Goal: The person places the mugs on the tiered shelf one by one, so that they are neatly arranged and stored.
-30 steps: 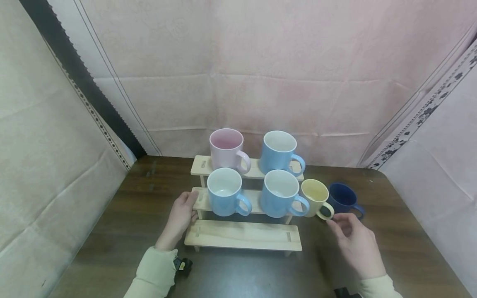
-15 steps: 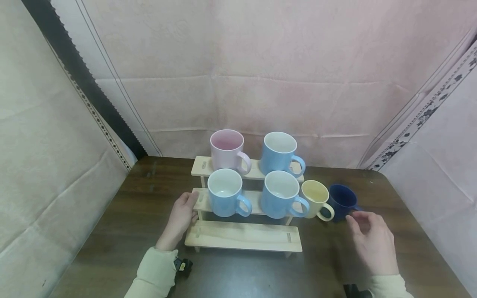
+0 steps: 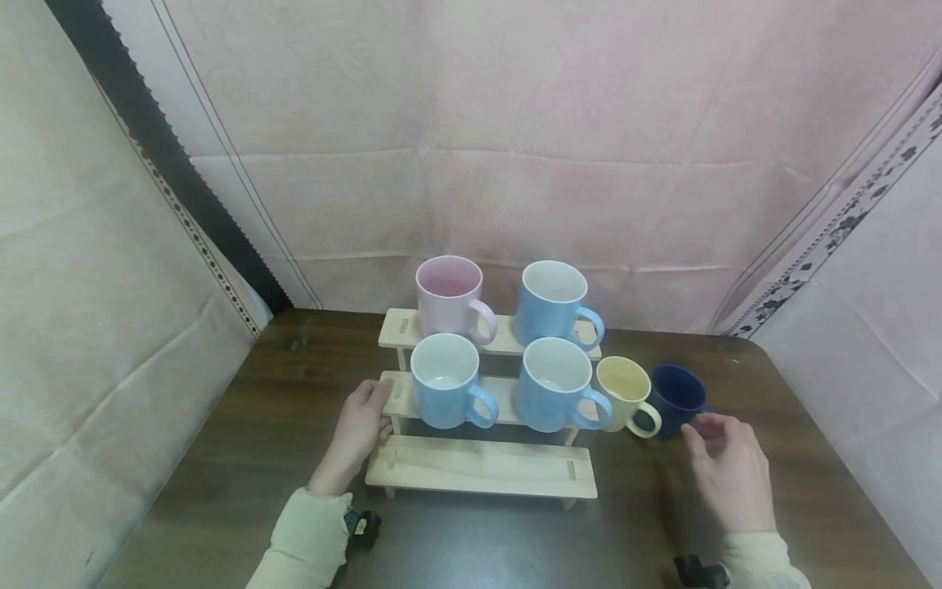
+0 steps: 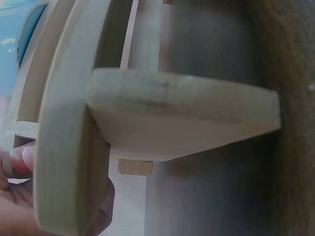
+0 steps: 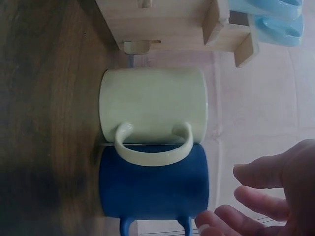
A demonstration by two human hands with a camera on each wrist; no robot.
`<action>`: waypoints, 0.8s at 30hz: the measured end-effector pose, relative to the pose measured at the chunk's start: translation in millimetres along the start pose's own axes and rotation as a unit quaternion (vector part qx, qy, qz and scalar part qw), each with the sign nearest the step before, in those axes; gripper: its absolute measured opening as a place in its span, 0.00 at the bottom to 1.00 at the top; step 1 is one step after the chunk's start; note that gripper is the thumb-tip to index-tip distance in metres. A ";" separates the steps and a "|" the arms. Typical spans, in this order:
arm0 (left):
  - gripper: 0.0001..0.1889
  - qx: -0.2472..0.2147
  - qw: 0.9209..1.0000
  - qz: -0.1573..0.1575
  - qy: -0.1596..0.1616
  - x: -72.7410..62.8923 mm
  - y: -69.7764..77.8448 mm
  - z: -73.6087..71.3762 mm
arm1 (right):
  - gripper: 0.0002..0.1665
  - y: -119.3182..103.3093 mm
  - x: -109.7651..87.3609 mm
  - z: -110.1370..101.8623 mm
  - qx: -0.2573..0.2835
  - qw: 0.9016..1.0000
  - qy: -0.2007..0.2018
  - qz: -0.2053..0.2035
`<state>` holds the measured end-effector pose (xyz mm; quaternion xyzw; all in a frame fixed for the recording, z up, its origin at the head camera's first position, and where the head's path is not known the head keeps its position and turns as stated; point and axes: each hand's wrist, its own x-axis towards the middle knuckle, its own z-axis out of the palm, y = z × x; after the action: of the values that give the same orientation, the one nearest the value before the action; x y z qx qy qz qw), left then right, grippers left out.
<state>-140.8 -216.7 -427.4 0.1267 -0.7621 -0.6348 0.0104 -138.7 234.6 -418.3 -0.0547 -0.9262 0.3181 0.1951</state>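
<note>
My left hand point(image 3: 358, 419) grips the left end of the middle step of a three-step wooden display rack point(image 3: 482, 465), thumb on top. In the left wrist view, part of that hand point(image 4: 19, 201) is hidden behind the rack's side. My right hand point(image 3: 732, 470) is beside the handle of a navy blue mug point(image 3: 675, 399), fingers loosely bent. The right wrist view shows a gap between the thumb and fingers point(image 5: 261, 172), with nothing held there; whether a fingertip touches the handle, I cannot tell. A pale yellow mug point(image 3: 621, 391) stands left of the navy one.
On the top step are a pink mug point(image 3: 447, 296) and a light blue mug point(image 3: 550, 303). Two more light blue mugs, one left point(image 3: 444, 380) and one right point(image 3: 555, 384), stand on the middle step. Cloth walls point(image 3: 471, 188) surround the dark wooden table point(image 3: 243, 491).
My right hand has moved right, from the yellow mug's handle to the navy mug's, then slightly back left. My left hand stays on the rack. The mugs have not moved.
</note>
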 end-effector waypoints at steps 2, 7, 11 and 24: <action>0.20 0.000 1.000 -0.001 0.000 0.1 -0.5 0.0 | 0.18 1.0 1.0 2.6 0.003 1.000 0.000 0.003; 0.20 0.001 1.000 -0.001 0.003 0.1 -0.4 0.3 | 0.17 0.4 1.0 9.6 0.004 1.000 -0.009 -0.004; 0.20 0.000 1.000 0.002 0.004 0.3 -0.1 0.6 | 0.15 -2.3 0.2 15.2 0.001 1.000 -0.009 -0.027; 0.19 -0.003 1.000 0.003 0.001 0.2 -0.1 0.6 | 0.19 -14.3 -5.3 35.9 0.006 0.997 -0.056 -0.049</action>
<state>-141.1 -216.2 -427.6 0.1249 -0.7604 -0.6372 0.0137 -147.7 201.7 -437.3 0.0094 -0.9351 0.3168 0.1588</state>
